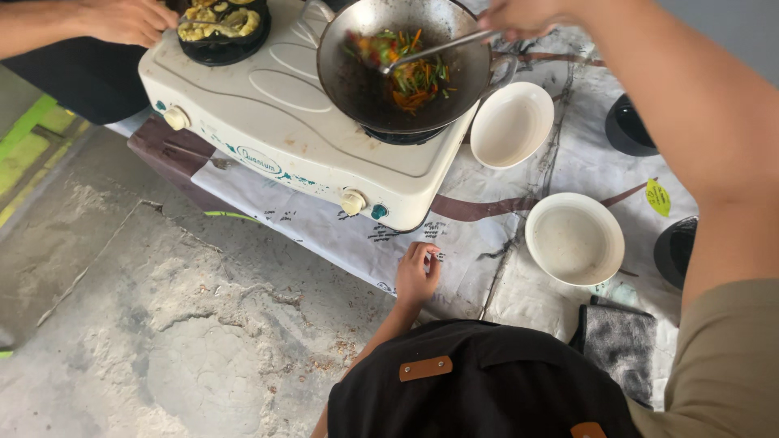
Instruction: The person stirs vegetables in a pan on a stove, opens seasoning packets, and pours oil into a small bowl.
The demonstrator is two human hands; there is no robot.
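Note:
My right hand [519, 15] is shut on the handle of a metal spatula [430, 50] whose tip rests in a dark wok [365, 97]. The wok sits on the right burner of a white two-burner stove [268, 122] and holds strips of orange, green and red vegetables [410, 77]. My left hand [418, 274] rests on the table's near edge just below the stove's right knob [352, 202]. It holds nothing and its fingers are slightly curled on the printed table cover [487, 219].
Another person's hand [122, 20] touches a black pan of yellow food [219, 28] on the left burner. Two empty white bowls [511, 126] [574, 239] stand right of the stove, with dark bowls [629, 126] [673, 251] beyond them. A grey cloth [621, 341] lies near me. Rough concrete floor [187, 324] is at the left.

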